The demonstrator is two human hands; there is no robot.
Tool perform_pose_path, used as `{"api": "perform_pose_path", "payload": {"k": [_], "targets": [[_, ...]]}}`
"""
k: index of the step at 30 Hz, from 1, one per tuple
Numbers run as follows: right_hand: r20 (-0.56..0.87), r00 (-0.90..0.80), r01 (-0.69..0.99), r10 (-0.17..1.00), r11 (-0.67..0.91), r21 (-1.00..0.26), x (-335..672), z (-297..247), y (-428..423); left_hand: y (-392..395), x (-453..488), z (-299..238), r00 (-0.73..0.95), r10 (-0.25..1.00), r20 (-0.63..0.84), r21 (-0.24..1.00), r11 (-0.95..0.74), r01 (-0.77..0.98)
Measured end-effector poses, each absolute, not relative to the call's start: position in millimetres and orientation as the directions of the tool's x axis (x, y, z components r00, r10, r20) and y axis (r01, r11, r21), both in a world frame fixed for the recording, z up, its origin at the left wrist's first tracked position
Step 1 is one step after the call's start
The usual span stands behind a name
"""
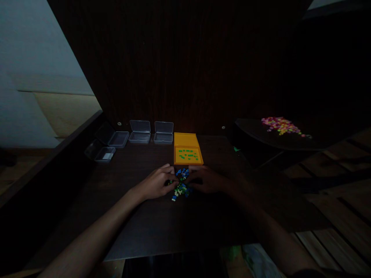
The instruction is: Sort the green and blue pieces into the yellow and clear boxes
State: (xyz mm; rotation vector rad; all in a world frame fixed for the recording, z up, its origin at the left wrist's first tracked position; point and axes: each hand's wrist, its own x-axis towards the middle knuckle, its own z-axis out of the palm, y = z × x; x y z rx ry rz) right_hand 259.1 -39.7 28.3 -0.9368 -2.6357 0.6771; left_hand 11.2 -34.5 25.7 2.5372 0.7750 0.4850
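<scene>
A small pile of toy building bricks [181, 190] in blue, green and pale yellow lies on the dark table between my two hands. My left hand [159, 182] is at the pile's left side, thumb and index fingertip pinched together over the bricks. From the right, my right hand [207, 179] reaches in with curled fingers, its tips close together at the pile. Whatever either pinch holds is too small and dark to make out. Just beyond the hands, an open yellow box [174, 154] has several green bricks scattered in its base.
Clear plastic cases with raised lids, among them one case [164, 138] beside the yellow box, stand along the back left. On a dark ledge at right sits a heap of pink and yellow pieces [281, 125]. A tall dark panel [179, 69] rises behind the table.
</scene>
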Motion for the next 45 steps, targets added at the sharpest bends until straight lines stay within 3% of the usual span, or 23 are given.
{"api": "perform_pose_path", "payload": {"k": [19, 45], "targets": [[0.083, -0.745, 0.537, 0.662, 0.669, -0.515, 257.1, 30.2, -40.8, -35.7, 12.7, 23.9, 0.792, 0.571, 0.215, 0.441, -0.781, 0.443], [0.122, -0.757, 0.519, 0.642, 0.703, -0.486, 256.3, 29.7, -42.3, -36.6, 16.6, 20.3, 0.766, 0.612, 0.198, 0.464, -0.747, 0.477]]}}
